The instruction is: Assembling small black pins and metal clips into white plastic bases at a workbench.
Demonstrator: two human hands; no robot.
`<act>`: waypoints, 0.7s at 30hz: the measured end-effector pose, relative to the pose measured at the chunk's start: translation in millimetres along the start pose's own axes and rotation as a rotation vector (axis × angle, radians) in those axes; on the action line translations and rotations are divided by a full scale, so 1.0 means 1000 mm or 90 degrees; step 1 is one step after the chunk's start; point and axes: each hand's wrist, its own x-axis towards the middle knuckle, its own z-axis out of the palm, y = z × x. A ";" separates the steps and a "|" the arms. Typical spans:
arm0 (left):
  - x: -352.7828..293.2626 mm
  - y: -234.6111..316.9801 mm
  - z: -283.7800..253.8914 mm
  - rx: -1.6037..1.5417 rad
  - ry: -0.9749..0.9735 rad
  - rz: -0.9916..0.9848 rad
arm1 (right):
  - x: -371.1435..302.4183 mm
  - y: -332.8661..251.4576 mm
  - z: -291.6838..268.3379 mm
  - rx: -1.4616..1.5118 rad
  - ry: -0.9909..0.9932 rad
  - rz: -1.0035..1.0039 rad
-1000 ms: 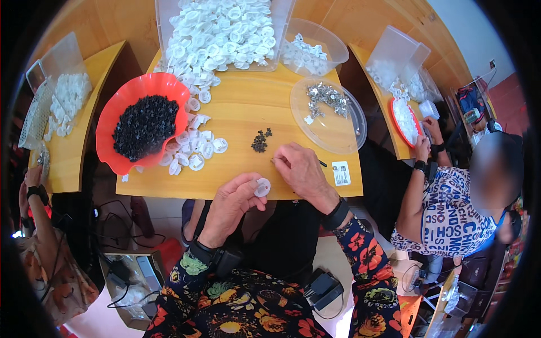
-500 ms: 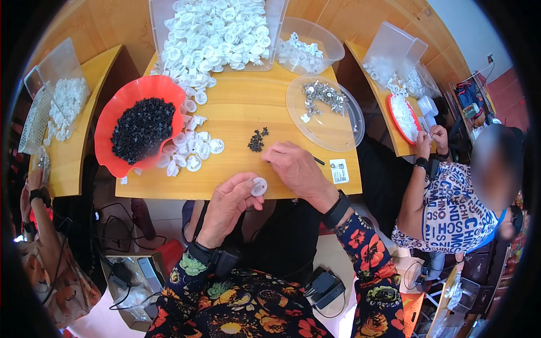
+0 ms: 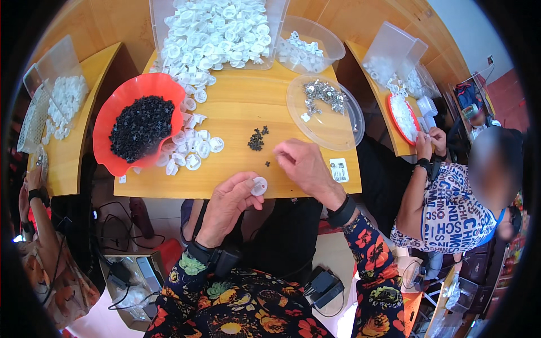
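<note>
In my left hand (image 3: 228, 204) a round white plastic cap (image 3: 258, 186) is pinched between thumb and fingers, its flat face up, with a tiny reddish spot on it. Over the near right part of the table hovers my right hand (image 3: 304, 164), its fingers curled in and their tips slightly blurred; whatever they hold is hidden. One small black piece (image 3: 267, 164) lies alone just left of it. A small heap of the same black pieces (image 3: 257, 139) sits a little farther back.
A red wavy-edged bowl (image 3: 106, 151) of black pieces stands at left. White caps (image 3: 191, 147) spill from a large clear bin (image 3: 280, 34). A clear lid (image 3: 307, 130) carries metal parts, near a clear tub (image 3: 337, 48). Co-workers sit at both side tables.
My right hand has moved slightly right, away from the cap. A single black piece now shows on the table. The black stick seen beside that hand is no longer visible. My left hand stays put.
</note>
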 end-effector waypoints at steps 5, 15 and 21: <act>0.000 0.000 0.001 0.006 -0.016 0.007 | 0.002 -0.008 0.008 -0.067 -0.069 -0.122; -0.002 0.002 0.002 0.017 -0.007 0.001 | -0.003 -0.018 0.011 -0.167 -0.086 -0.123; -0.001 0.000 0.002 0.023 -0.017 0.011 | -0.009 -0.015 0.012 -0.118 -0.074 -0.147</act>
